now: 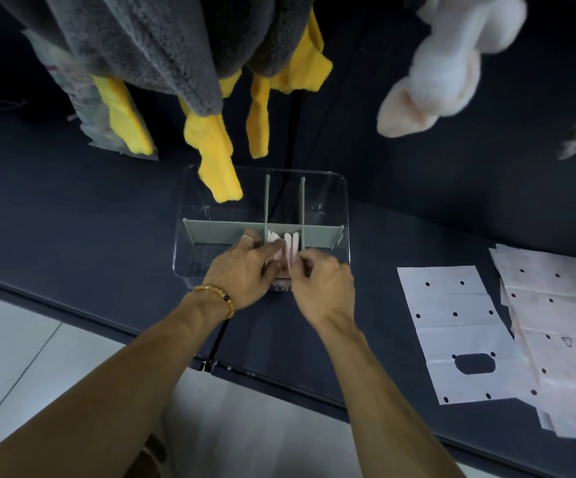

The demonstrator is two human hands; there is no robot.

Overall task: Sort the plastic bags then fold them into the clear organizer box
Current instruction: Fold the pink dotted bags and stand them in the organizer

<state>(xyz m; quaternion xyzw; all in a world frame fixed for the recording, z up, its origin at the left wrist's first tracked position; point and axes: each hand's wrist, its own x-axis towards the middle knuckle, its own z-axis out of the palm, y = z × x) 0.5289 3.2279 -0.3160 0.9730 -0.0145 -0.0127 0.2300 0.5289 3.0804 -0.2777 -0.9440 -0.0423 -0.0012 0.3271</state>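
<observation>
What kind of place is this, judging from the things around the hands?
Probably a home laundry or storage corner: a grey towel and yellow cloths hang above a dark surface holding a clear organizer box and flattened plastic bags.

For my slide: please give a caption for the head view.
Both hands tuck folded bags into the clear organizer box.
</observation>
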